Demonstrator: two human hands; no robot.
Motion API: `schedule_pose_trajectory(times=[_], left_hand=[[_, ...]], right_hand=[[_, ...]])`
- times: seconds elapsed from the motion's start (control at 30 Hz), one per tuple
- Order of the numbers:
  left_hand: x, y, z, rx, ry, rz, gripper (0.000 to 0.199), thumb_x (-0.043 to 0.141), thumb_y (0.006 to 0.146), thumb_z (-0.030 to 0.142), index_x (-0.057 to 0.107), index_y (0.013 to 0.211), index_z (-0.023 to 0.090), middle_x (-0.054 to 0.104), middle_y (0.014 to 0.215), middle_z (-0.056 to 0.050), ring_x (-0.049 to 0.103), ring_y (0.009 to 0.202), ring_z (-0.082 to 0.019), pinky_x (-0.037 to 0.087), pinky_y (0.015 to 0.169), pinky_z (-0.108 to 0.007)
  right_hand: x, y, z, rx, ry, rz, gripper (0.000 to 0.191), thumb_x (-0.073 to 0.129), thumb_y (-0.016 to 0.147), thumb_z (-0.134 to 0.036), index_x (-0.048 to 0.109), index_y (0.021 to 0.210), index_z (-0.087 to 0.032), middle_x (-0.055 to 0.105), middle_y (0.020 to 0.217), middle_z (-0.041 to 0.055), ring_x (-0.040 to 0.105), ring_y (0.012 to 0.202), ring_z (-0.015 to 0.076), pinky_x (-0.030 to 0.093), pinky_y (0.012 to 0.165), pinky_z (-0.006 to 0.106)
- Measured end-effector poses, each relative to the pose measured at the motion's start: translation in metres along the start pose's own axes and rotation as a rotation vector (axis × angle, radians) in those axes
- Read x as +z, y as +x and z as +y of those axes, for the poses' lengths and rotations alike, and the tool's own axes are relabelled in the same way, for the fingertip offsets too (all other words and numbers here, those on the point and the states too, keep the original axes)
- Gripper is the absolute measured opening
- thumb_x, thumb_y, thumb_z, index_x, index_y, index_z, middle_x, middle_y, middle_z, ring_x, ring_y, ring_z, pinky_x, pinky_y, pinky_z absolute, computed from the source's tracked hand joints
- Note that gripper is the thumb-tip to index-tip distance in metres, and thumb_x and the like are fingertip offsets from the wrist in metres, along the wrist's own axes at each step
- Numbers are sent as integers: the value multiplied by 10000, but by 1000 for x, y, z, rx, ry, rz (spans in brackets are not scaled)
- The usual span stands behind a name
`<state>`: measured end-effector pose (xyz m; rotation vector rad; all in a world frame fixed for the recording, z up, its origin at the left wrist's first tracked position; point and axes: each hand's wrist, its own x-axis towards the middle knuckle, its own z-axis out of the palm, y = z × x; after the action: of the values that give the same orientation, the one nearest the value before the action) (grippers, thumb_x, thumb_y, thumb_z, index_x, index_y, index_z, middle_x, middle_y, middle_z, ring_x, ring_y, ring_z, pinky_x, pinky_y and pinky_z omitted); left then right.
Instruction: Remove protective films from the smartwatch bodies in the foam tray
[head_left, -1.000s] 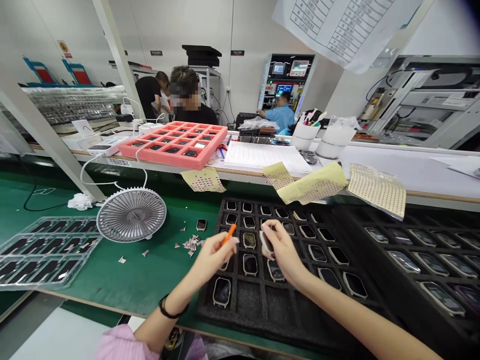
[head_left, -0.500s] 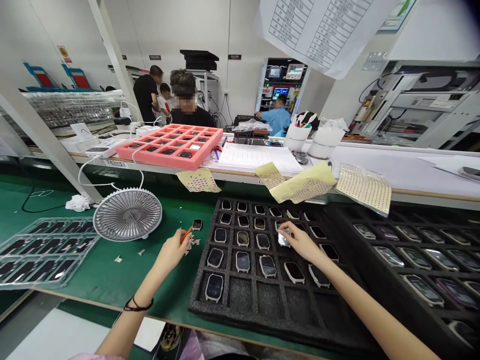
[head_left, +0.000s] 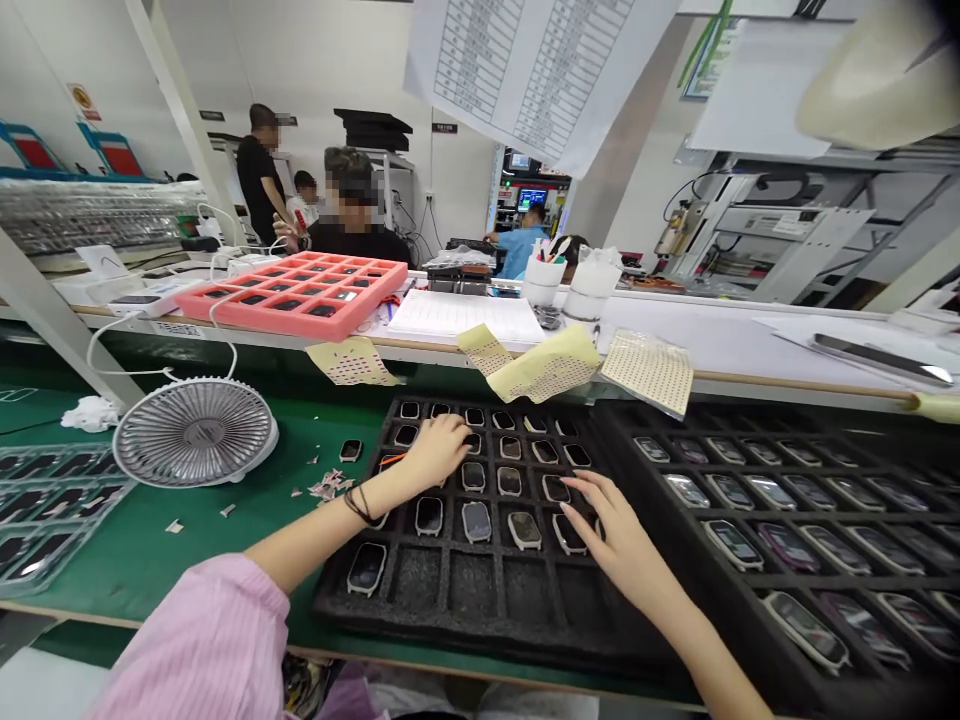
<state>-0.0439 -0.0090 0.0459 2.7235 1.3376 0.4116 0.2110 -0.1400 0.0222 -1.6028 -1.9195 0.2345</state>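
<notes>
A black foam tray [head_left: 480, 590] holds rows of watch faces in square pockets, with several bare pockets along its front row. My left hand [head_left: 439, 450] is over the tray's left part, fingers curled and partly hiding the watches below. An orange tool [head_left: 391, 460] sticks out from under that hand towards the left. Over the tray's right side is my right hand [head_left: 619, 535], thumb and fingers spread, holding nothing. Its fingertips are at a watch [head_left: 556, 488] and another just below it. A single watch [head_left: 350, 450] lies on the green mat left of the tray.
A second foam tray [head_left: 675, 560] of watches adjoins on the right. Small scraps [head_left: 328, 487] and a round fan [head_left: 201, 430] are at left, beside a clear plastic tray [head_left: 67, 575]. A shelf behind holds a pink foam tray [head_left: 341, 325]. People are beyond it.
My left hand has moved right from the green mat to over the foam tray. My right hand has opened and no longer holds a shiny piece. The view has shifted right.
</notes>
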Motion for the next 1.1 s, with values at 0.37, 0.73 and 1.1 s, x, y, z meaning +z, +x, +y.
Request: schedule_pose_trajectory(times=[0.37, 0.73, 1.1], left_hand=[[34, 73, 117, 352, 19, -436, 397, 627, 773, 271, 531, 1139, 153, 601, 1114, -130, 598, 997, -264, 503, 834, -340], [47, 108, 134, 281, -117, -301, 461, 674, 682, 418, 490, 1030, 179, 640, 955, -43, 625, 817, -185, 460, 644, -232], [51, 118, 174, 444, 48, -362, 411, 693, 706, 252, 578, 1077, 117, 665, 929, -142, 648, 850, -282, 510, 703, -316]], right_hand=[[15, -87, 29, 33, -56, 193, 283, 441, 923, -350, 485, 1199, -303, 524, 1227, 42, 527, 1137, 190, 505, 900, 361], [13, -89, 23, -33, -40, 355, 236, 475, 907, -286, 553, 1128, -257, 603, 1113, 53, 602, 1018, 183, 534, 794, 297], [10, -93, 19, 27, 175, 483, 197, 462, 903, -175, 569, 1054, -241, 597, 1054, 55, 593, 999, 161, 519, 812, 289]])
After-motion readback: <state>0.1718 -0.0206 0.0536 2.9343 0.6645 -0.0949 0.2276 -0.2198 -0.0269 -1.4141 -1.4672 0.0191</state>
